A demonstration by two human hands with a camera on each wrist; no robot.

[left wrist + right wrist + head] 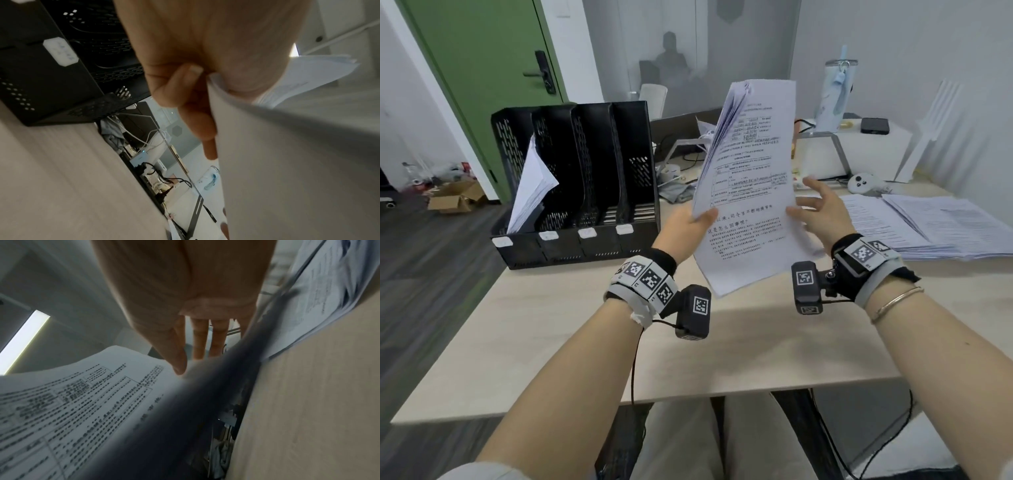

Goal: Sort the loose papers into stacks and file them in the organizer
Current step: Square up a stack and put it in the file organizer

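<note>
The left hand gripped a thick stack of white printed paper sheets at its left edge, thumb on the front page and fingers curled behind it. The stack stood nearly upright in the air above the pale wooden table, its top leaves fanning apart. The right hand was at the stack's right edge with fingers spread and mostly straight; its thumb tip touched the printed face while the other fingers reached past the edge, gripping nothing.

To the left of the held stack, a black perforated metal file organizer with 4 slots stood on the table, each slot fronted by a small white label. A sheaf of white papers leaned in its leftmost slot; no papers showed in the other 3. On the right side of the table, 2 flat piles of printed papers lay overlapping one another, well apart from the organizer.

Beyond the piles sat a small white round device, and further back a pale blue tumbler stood on a white raised stand. A green door was behind the organizer.
</note>
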